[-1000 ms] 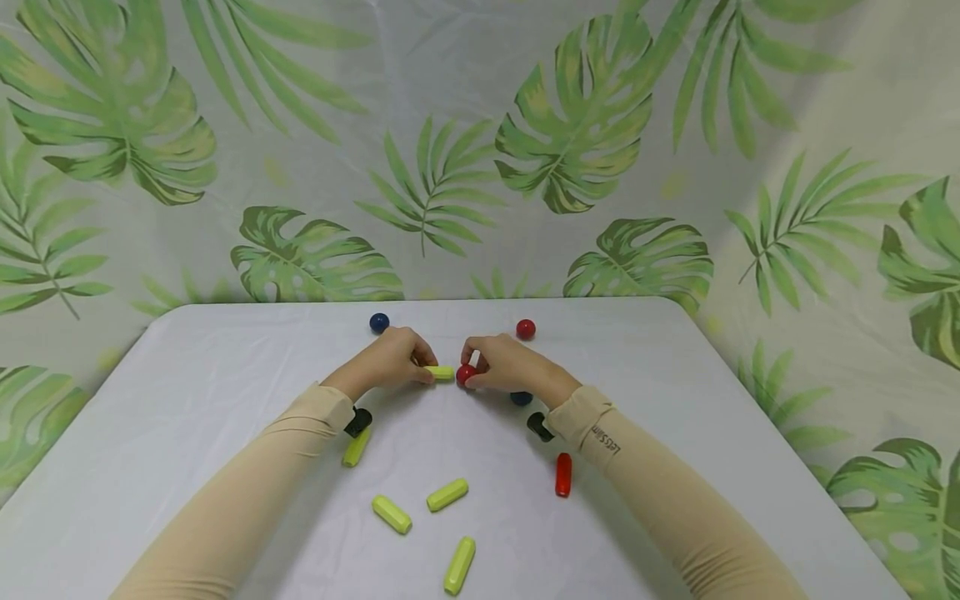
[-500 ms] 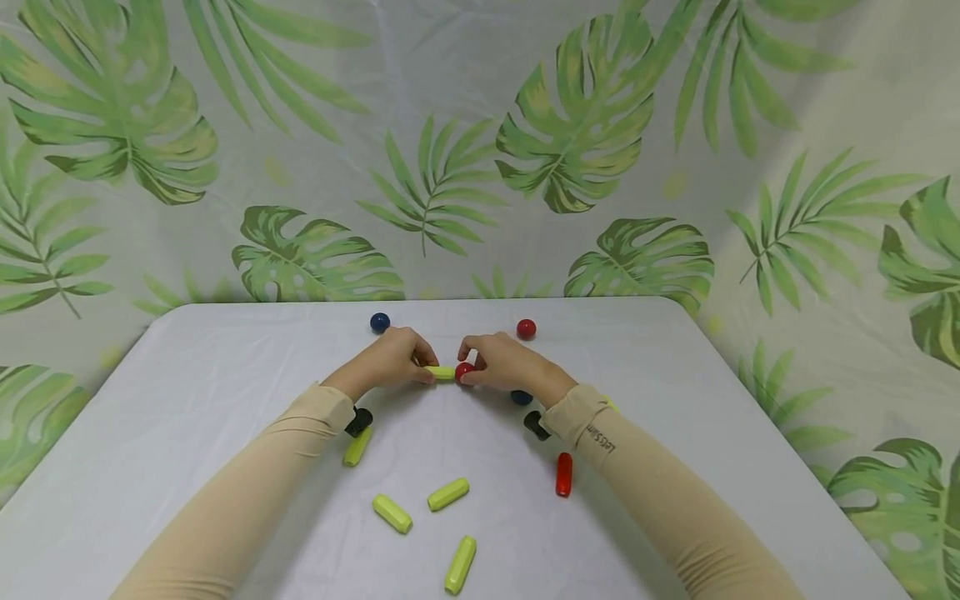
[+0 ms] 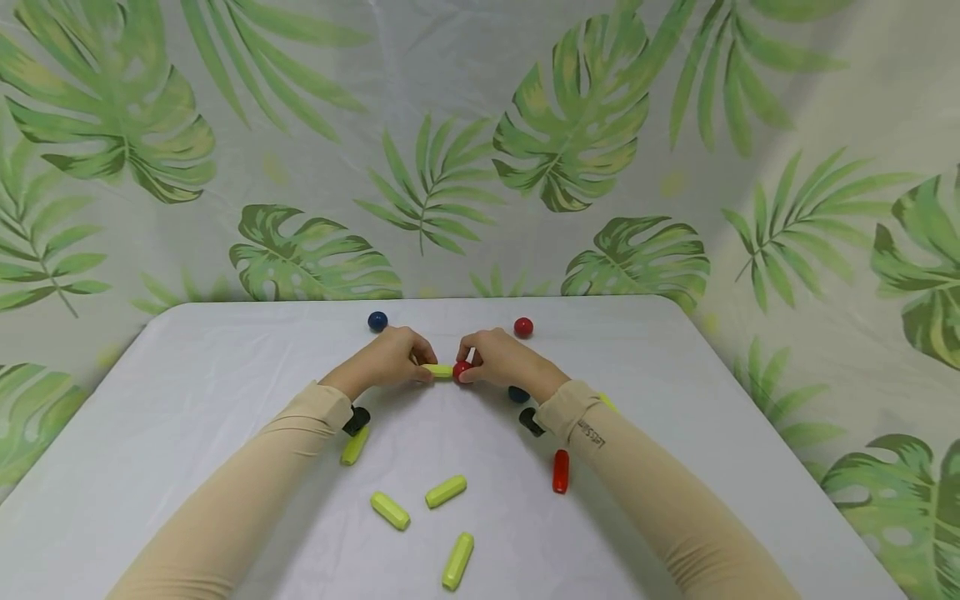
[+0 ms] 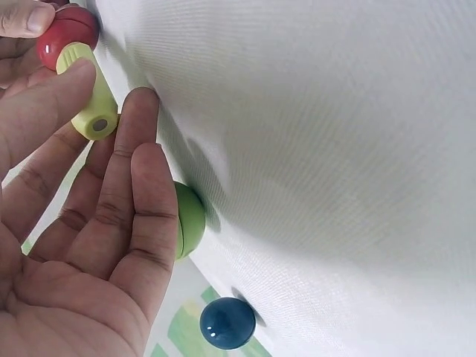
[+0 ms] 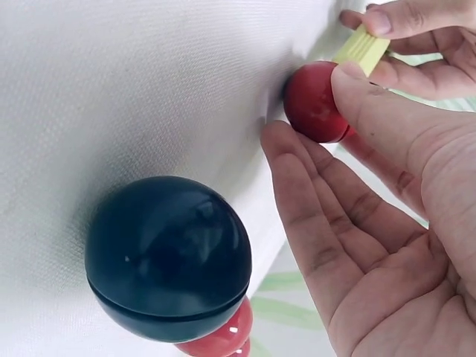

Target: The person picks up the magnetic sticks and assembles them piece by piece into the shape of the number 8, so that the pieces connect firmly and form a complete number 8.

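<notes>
Between thumb and fingers, my left hand (image 3: 393, 354) pinches a yellow-green faceted rod (image 4: 93, 111), which shows a grey metallic dot in its near end. My right hand (image 3: 506, 360) pinches a glossy red ball (image 5: 316, 100) with a seam around it. The rod's far end meets the red ball in both wrist views. A green ball (image 4: 190, 221) sits behind the left fingers, hidden in the head view. Just below the right wrist lies a dark blue ball (image 5: 167, 253).
Another blue ball (image 3: 377, 321) and a second red ball (image 3: 523, 327) lie near the table's (image 3: 225, 342) far edge. Several yellow-green rods (image 3: 390, 510) lie toward the front and left. A red rod (image 3: 561, 472) rests beside the right forearm, which partly covers another yellow-green rod (image 3: 607, 402).
My right hand has moved slightly left, closing the small gap between the red ball and the rod's end. The left hand has stayed almost still with the rod.
</notes>
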The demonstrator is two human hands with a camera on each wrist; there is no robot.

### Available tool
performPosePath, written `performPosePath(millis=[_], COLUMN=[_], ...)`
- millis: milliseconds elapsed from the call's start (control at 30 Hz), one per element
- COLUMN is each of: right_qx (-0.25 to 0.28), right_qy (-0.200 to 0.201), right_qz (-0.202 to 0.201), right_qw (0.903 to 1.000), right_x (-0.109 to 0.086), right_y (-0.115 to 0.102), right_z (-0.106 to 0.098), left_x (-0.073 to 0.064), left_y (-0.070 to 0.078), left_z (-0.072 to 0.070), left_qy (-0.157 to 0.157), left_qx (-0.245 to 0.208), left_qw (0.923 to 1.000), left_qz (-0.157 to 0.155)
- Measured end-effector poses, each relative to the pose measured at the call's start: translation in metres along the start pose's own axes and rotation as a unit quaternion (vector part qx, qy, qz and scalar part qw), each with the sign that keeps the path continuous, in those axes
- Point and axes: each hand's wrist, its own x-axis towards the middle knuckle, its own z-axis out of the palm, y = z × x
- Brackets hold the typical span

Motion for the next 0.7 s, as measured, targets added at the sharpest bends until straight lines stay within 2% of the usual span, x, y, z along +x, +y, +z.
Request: performPosePath(millis=[367, 700], right_qx=[0.017, 0.019], right_qy=[-0.01, -0.013], right_qz=[0.011, 0.026], right_qw=[0.9997, 0.9994], right_x=[0.003, 0.003], right_y=[0.0, 0.001], right_z=[-0.002, -0.002], left_x=[-0.002, -0.01], left_y=[-0.001, -0.015], left_z=[-0.005, -0.03], left_qy=[-0.002, 0.021], left_qx=[0.011, 0.011], left_qw=[0.9999, 0.9997], left_qz=[-0.002, -0.01])
